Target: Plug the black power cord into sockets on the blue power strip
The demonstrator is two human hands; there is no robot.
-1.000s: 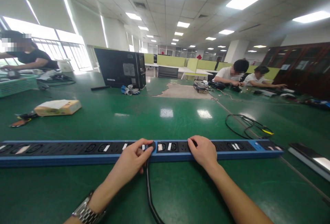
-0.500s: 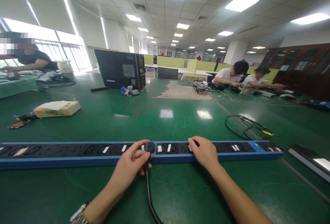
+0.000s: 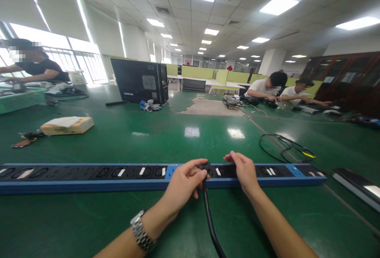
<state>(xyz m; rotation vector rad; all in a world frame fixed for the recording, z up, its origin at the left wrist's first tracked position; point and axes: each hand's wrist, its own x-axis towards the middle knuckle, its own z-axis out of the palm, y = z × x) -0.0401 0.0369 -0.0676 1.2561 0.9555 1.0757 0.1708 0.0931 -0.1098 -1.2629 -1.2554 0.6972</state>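
A long blue and black power strip [image 3: 89, 186] lies across the green table in front of me, with rows of sockets and several white labels. My left hand [image 3: 190, 177], with a metal watch on the wrist, pinches a black power plug [image 3: 205, 167] over the strip's middle. Whether the plug sits in a socket I cannot tell. Its thick black cable [image 3: 209, 214] runs down toward me. Just right of it, my right hand [image 3: 246, 171] is raised at the strip with fingers loosely bent and apart, holding nothing that I can see.
A tissue pack [image 3: 68, 126] lies left, and a black computer case [image 3: 139, 80] stands behind with gloves [image 3: 150, 105] beside it. A coiled black cable [image 3: 285, 147] lies right, near a dark bar-shaped object [image 3: 358, 186]. Co-workers sit at the far left and far right.
My left hand has carried the plug rightward along the strip, uncovering the blue socket section. My right hand has shifted slightly right and lifted its fingers off the strip.
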